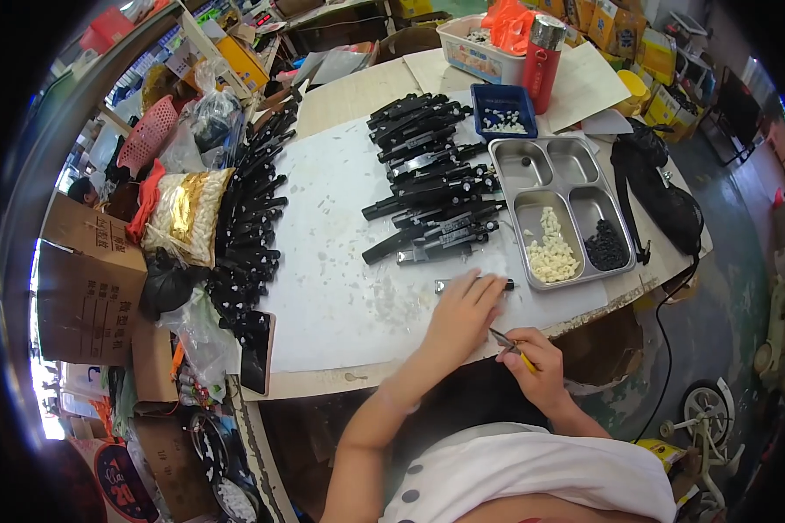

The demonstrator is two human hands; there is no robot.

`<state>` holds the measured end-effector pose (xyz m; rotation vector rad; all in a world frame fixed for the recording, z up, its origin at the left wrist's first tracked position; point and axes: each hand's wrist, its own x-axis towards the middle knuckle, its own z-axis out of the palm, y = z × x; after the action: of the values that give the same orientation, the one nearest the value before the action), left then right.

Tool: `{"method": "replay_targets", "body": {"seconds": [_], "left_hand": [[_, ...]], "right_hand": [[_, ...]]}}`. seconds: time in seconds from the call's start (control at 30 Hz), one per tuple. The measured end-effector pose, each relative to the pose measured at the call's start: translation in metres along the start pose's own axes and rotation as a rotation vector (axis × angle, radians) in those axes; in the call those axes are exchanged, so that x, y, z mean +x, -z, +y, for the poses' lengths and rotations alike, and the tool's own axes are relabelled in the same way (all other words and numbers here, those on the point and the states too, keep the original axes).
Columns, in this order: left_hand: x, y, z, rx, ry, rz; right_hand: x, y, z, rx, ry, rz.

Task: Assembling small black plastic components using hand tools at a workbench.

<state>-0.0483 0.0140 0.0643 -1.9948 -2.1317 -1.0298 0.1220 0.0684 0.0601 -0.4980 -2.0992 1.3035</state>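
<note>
My left hand (464,315) reaches over the front of the white work sheet, its fingers blurred. Beneath them lies a slim black-and-clear plastic part (442,285), whose ends show on both sides; whether the fingers grip it I cannot tell. My right hand (535,364) is closed around a small yellow-handled tool (516,350) with a dark, pointed metal tip, held at the table's front edge. That tip points up and left, close to my left hand. Farther back, several similar black plastic parts (427,187) lie in an overlapping row.
Right of the row is a metal compartment tray (576,193) with cream and black small pieces. Behind it stand a blue tray (476,109) and a red bottle (542,74). More black parts (251,209) line the left edge, beside a phone-like slab (257,353). A black pouch (663,187) lies right.
</note>
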Motion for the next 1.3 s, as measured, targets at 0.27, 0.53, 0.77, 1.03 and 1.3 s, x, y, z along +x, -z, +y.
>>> {"method": "replay_targets", "body": {"seconds": [0.27,0.53,0.77,1.03,1.3], "left_hand": [[-0.002,-0.017,-0.004,-0.041,0.170,-0.130],[-0.031,-0.001,0.004,-0.050,0.177,0.196],[-0.037,0.007,0.015,0.012,0.142,0.260],[-0.064,0.051,0.044,-1.132,0.719,-0.192],[-0.146,0.091,0.027,-1.035,0.836,-0.303]], "right_hand": [[-0.008,0.017,0.002,-0.106,-0.036,0.111],[0.006,0.012,0.004,-0.204,-0.084,0.059],[0.005,0.003,0.001,-0.208,-0.026,0.008],[-0.005,0.010,0.008,-0.241,0.366,-0.100],[-0.021,-0.017,0.002,-0.214,0.477,-0.281]]}}
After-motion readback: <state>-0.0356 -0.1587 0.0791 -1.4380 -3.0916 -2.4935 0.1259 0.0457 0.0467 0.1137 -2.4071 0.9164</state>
